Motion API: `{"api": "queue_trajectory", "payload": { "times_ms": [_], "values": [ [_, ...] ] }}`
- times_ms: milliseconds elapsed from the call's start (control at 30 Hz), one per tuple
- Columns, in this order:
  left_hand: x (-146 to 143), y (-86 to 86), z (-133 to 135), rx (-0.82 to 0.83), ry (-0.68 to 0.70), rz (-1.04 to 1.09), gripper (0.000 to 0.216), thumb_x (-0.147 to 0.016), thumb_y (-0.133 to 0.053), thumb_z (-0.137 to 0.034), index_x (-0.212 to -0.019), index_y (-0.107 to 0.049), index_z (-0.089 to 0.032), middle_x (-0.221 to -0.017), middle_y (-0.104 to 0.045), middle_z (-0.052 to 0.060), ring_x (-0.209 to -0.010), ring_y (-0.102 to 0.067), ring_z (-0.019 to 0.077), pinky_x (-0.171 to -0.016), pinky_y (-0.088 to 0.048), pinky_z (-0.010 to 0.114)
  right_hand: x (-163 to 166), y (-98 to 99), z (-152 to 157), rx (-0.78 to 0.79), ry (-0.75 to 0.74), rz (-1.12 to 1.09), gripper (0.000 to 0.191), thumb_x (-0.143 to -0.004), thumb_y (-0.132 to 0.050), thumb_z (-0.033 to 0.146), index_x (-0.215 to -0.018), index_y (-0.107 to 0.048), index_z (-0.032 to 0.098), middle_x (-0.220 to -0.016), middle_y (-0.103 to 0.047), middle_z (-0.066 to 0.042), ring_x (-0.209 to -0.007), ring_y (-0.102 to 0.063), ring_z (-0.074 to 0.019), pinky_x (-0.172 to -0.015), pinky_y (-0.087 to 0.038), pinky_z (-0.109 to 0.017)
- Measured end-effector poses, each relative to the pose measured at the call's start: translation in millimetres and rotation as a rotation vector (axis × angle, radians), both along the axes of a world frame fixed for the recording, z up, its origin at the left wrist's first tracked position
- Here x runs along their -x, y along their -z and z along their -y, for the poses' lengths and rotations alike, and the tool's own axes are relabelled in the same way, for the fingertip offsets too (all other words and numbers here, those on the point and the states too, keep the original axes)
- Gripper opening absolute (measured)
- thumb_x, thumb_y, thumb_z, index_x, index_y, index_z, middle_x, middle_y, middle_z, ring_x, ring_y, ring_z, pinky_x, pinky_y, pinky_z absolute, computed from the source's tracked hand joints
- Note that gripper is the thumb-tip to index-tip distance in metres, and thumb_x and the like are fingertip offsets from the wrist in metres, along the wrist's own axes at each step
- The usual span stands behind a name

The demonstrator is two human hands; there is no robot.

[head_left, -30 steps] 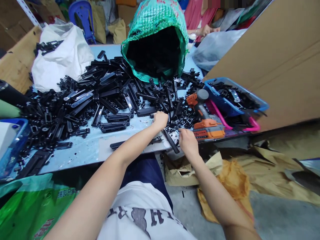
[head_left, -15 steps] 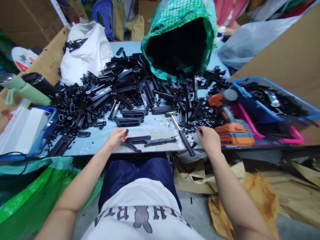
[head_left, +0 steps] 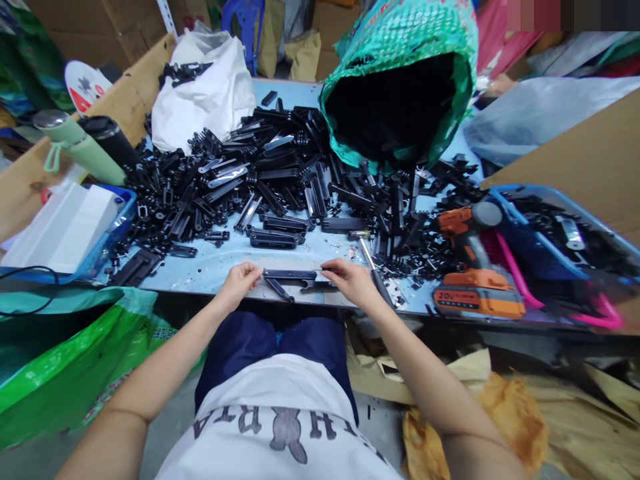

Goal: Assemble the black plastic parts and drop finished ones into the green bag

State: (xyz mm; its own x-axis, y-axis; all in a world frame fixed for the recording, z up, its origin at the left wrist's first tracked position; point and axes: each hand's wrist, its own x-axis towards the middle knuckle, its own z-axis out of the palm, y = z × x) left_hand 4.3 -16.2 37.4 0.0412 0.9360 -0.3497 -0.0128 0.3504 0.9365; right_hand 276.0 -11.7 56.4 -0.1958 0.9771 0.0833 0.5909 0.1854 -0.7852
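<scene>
At the near edge of the table lies a folding black plastic arm [head_left: 290, 274], with a short leg [head_left: 279, 289] angled out from its left end. My left hand [head_left: 242, 283] is closed in a pinch at that left end; whatever lies between the fingertips is too small to make out. Over the arm's right end, my right hand [head_left: 353, 280] pinches with thumb and forefinger, and a tiny dark bit shows at the tips. Its fingers partly cover another black piece [head_left: 311, 285] beneath. Just right of that hand rests a hammer [head_left: 379, 280], its head pointing away.
Black plastic parts [head_left: 270, 167] are heaped across the table. Behind stand a white bag [head_left: 205, 100] and an open green woven sack [head_left: 345, 73]. To the right are an orange cordless drill [head_left: 475, 280] and a blue basket [head_left: 530, 240]; bottles [head_left: 90, 153] stand left.
My right hand has come left from the small parts beside the drill to the black arm. My left hand has shifted slightly right. The view has turned a little left.
</scene>
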Motion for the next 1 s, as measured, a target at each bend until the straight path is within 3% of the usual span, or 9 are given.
{"api": "queue_trajectory", "payload": {
  "times_ms": [200,300,467,600,700,767,867,933,1000],
  "values": [
    [-7,16.0,-5,-0.154,-0.033,-0.114,0.042,-0.062,-0.07,-0.041,-0.092,-0.059,-0.014,-0.053,-0.049,-0.007,-0.046,-0.044,0.0059,-0.046,-0.036,0.018,4,-7.2,-9,0.032,-0.092,0.072,0.012,-0.077,-0.06,0.03,-0.081,-0.064,0.019,-0.078,-0.07,-0.003,-0.068,-0.065,-0.0155,-0.066,-0.051,-0.028],
    [-6,22.8,-9,-0.079,-0.053,-0.105,0.043,-0.066,-0.065,-0.042,-0.096,-0.063,-0.011,-0.051,-0.049,-0.006,-0.04,-0.042,0.0061,-0.04,-0.033,0.019,2,-14.8,-15,0.036,-0.143,0.142,0.008,-0.077,-0.061,0.024,-0.081,-0.065,0.018,-0.077,-0.07,-0.003,-0.068,-0.065,-0.0155,-0.066,-0.05,-0.026],
    [-5,25.8,-10,0.006,0.032,-0.143,0.045,-0.067,-0.065,-0.041,-0.1,-0.065,-0.009,-0.051,-0.051,-0.004,-0.037,-0.04,0.0054,-0.034,-0.03,0.018,8,-28.3,-26,0.065,-0.264,0.367,0.007,-0.077,-0.061,0.017,-0.081,-0.066,0.019,-0.074,-0.071,-0.003,-0.071,-0.066,-0.0169,-0.066,-0.047,-0.024],
    [-4,23.6,-13,0.05,0.082,-0.14,0.043,-0.069,-0.065,-0.041,-0.1,-0.066,-0.011,-0.052,-0.053,-0.003,-0.037,-0.042,0.006,-0.034,-0.028,0.018,21,-37.0,-30,-0.003,-0.363,0.647,0.011,-0.078,-0.059,0.015,-0.082,-0.068,0.021,-0.078,-0.071,-0.003,-0.075,-0.066,-0.019,-0.065,-0.043,-0.024],
    [2,21.0,-15,0.031,0.129,-0.191,0.041,-0.07,-0.063,-0.043,-0.097,-0.066,-0.012,-0.056,-0.056,-0.001,-0.039,-0.044,0.0077,-0.036,-0.03,0.02,25,-36.0,-27,-0.054,-0.358,0.758,0.013,-0.081,-0.058,0.018,-0.089,-0.068,0.021,-0.078,-0.071,-0.004,-0.074,-0.066,-0.0201,-0.063,-0.041,-0.025],
    [4,17.8,-12,-0.095,0.134,-0.35,0.037,-0.072,-0.062,-0.043,-0.093,-0.066,-0.013,-0.063,-0.06,0.002,-0.048,-0.05,0.0111,-0.044,-0.038,0.023,23,-31.0,-22,-0.075,-0.336,0.78,0.014,-0.083,-0.056,0.021,-0.091,-0.067,0.021,-0.077,-0.071,-0.004,-0.071,-0.066,-0.0202,-0.061,-0.041,-0.025],
    [-7,9.8,-1,-0.484,0.133,-0.723,0.033,-0.078,-0.058,-0.04,-0.099,-0.064,-0.015,-0.093,-0.065,0.009,-0.084,-0.059,0.0209,-0.073,-0.046,0.032,15,-19.6,-17,-0.128,-0.344,0.696,0.016,-0.086,-0.052,0.022,-0.091,-0.068,0.022,-0.082,-0.071,-0.004,-0.075,-0.067,-0.0188,-0.064,-0.044,-0.024],
    [-26,4.5,4,-0.752,0.262,-0.913,0.037,-0.082,-0.054,-0.039,-0.112,-0.058,-0.018,-0.112,-0.06,0.011,-0.105,-0.052,0.0255,-0.089,-0.039,0.039,10,-11.2,-17,-0.178,-0.356,0.606,0.018,-0.087,-0.051,0.023,-0.092,-0.068,0.022,-0.087,-0.071,-0.004,-0.079,-0.067,-0.0175,-0.068,-0.046,-0.023],
    [-51,1.7,5,-0.882,0.446,-1.02,0.046,-0.082,-0.054,-0.043,-0.119,-0.053,-0.015,-0.115,-0.058,0.014,-0.11,-0.048,0.0279,-0.093,-0.035,0.042,4,-2.4,-17,-0.224,-0.374,0.521,0.02,-0.088,-0.049,0.025,-0.095,-0.067,0.022,-0.091,-0.071,-0.004,-0.082,-0.067,-0.0165,-0.072,-0.048,-0.023]
  ]
}}
